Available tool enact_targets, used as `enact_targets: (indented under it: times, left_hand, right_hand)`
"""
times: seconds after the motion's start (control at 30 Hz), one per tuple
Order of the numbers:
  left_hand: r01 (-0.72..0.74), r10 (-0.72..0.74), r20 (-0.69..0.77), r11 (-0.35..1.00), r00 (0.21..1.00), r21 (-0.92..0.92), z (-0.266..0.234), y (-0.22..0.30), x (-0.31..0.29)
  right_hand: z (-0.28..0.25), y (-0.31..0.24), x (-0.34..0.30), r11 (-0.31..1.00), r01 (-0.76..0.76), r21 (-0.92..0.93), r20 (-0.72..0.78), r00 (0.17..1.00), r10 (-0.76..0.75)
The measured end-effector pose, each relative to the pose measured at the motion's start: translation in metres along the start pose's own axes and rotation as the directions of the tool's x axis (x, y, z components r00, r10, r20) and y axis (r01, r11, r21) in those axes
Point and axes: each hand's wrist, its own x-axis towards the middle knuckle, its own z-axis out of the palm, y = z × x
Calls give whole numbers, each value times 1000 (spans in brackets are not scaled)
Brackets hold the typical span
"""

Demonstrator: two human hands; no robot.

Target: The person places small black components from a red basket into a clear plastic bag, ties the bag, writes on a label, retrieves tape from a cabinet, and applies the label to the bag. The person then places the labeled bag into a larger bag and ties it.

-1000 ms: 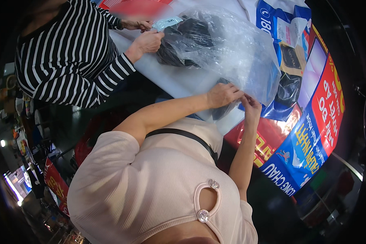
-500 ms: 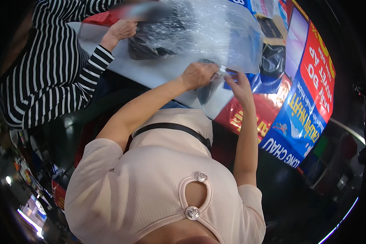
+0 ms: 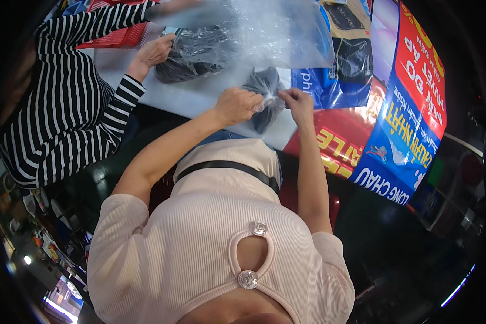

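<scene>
A small clear plastic bag (image 3: 263, 120) with dark contents sits near the table's front edge, its neck bunched and twisted. My left hand (image 3: 237, 106) is closed on the left side of this gathered plastic. On the other side, my right hand (image 3: 298, 103) pinches the plastic between thumb and fingers. The dark contents are too blurred by the plastic to name. Just beyond lies a larger clear plastic bag (image 3: 191, 58), also holding something dark.
At the left, a person in a striped top (image 3: 75, 119) has one hand (image 3: 155, 49) at the larger bag. Behind are red plastic baskets (image 3: 121, 33). Clear-wrapped black goods (image 3: 352, 60), a blue bag (image 3: 319, 93) and a red-and-blue printed banner (image 3: 399, 124) lie to the right.
My hands have drawn slightly apart, and the bag's neck now shows bunched between them. The other person's hand still rests at the larger bag. The whole view has shifted a little.
</scene>
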Motion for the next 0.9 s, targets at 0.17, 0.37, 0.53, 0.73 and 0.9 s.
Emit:
enact_targets:
  times: [0.17,0.37,0.53,0.73,0.9]
  left_hand:
    - [151,-150,24,987,988,-53,-3,31,22]
    - [-59,29,-173,984,984,-166,-35,70,63]
    - [-36,-12,-216,976,976,-215,-68,77,55]
    - [259,-260,60,857,964,-446,-97,69,-37]
    - [562,-570,169,637,804,-527,-114,40,-167]
  right_hand:
    - [27,-5,-17,888,351,-296,125,936,-328]
    - [36,25,-16,912,396,-107,-441,803,-400]
    - [7,50,6,954,287,86,-461,861,-217]
    - [9,-14,-12,547,172,-819,-56,926,-375]
    - [51,-78,-38,270,547,-792,500,836,-228]
